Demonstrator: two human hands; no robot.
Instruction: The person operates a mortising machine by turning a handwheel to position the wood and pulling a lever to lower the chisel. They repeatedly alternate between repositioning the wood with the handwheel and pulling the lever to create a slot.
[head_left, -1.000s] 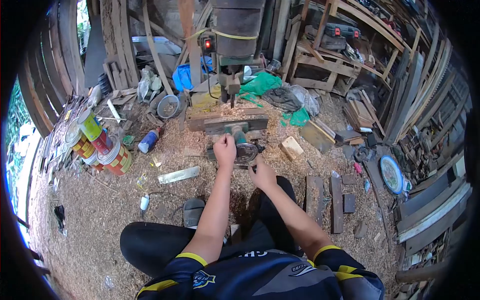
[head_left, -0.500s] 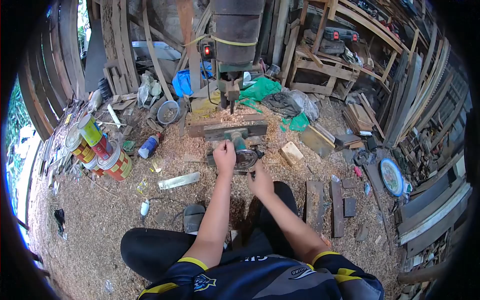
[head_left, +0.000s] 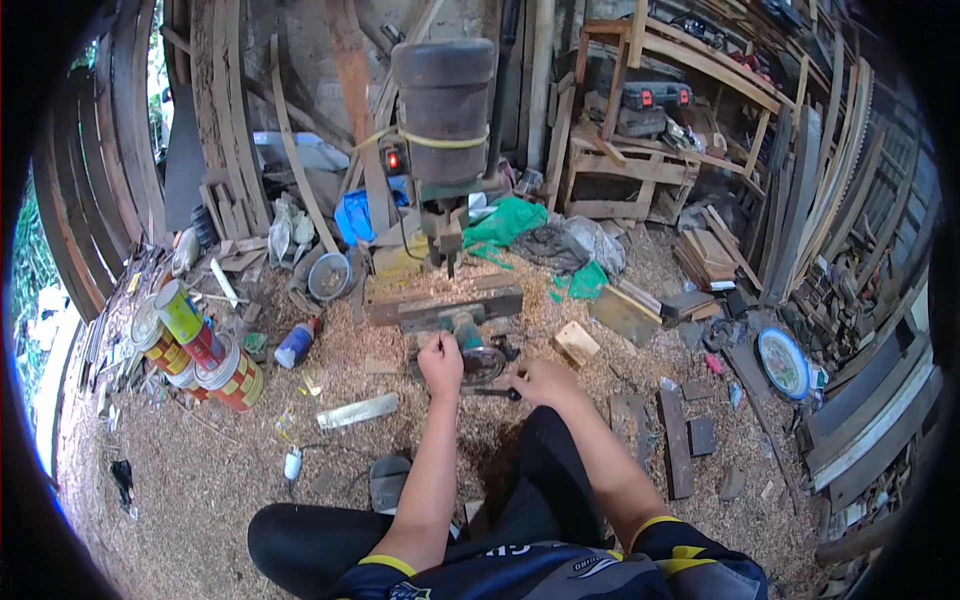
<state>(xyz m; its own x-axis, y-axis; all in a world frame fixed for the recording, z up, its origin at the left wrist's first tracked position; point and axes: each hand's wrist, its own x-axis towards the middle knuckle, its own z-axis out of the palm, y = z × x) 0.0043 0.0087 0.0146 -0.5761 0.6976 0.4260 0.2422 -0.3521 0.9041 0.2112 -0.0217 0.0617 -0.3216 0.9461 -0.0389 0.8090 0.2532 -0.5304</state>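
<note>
A drill press with a dark motor housing (head_left: 445,90) stands before me, its drill bit (head_left: 450,264) pointing down. Below the bit, a wooden block (head_left: 460,308) lies across a green metal mount. The round handwheel (head_left: 484,366) faces me, and a dark handle (head_left: 492,392) sticks out sideways at its lower edge. My left hand (head_left: 440,364) is closed in a fist at the wheel's left side; what it grips is hidden. My right hand (head_left: 545,383) has its fingers bent against the wheel's right edge, near the handle's tip.
Wood shavings cover the floor. Paint cans (head_left: 225,375) and a blue bottle (head_left: 294,342) stand or lie to the left. A light wood block (head_left: 576,343) is right of the machine, dark boards (head_left: 675,440) nearer me. Planks (head_left: 840,180) lean along the right wall.
The view has tilted up and shifted slightly right. My right hand has moved outward to the right along the handwheel and turned more sideways. My left hand stays beside the wheel.
</note>
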